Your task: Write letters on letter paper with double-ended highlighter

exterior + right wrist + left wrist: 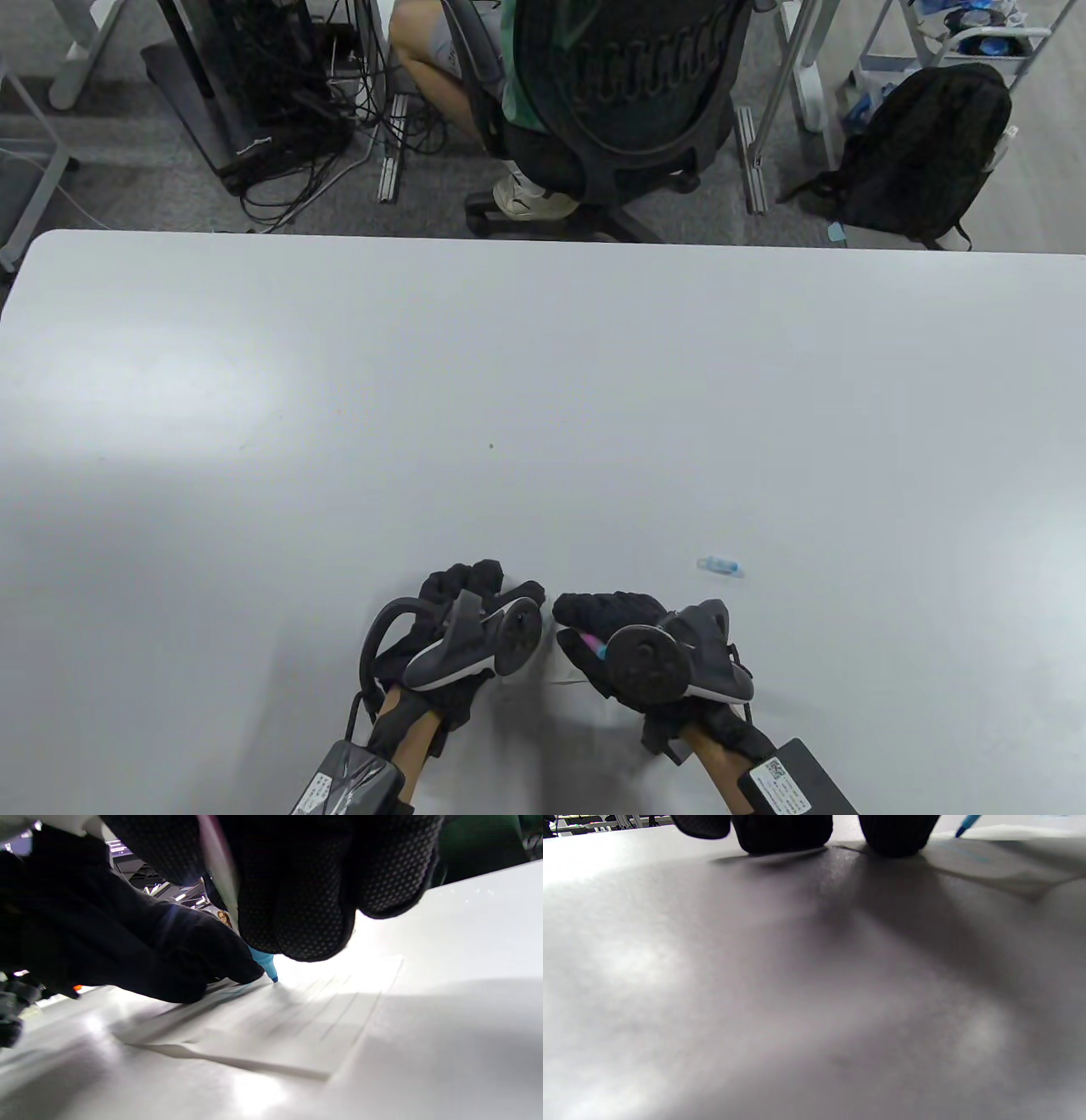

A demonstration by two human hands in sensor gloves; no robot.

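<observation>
A sheet of lined letter paper [297, 1027] lies flat on the white table [543, 382], almost wholly hidden under both hands in the table view. My right hand [594, 632] grips the double-ended highlighter [591, 645], pink and blue in the body. Its blue tip [271, 972] touches the paper near the sheet's far edge. My left hand [479, 594] rests just left of it, its fingers [203, 959] pressing the paper down beside the tip. In the left wrist view the fingertips [782, 834] sit on the table, with the blue tip [965, 827] over the paper [988, 861].
A clear blue highlighter cap [719, 565] lies loose on the table to the right of my right hand. Beyond the far table edge a person sits in a black office chair [628, 93]. A black backpack [925, 153] stands on the floor.
</observation>
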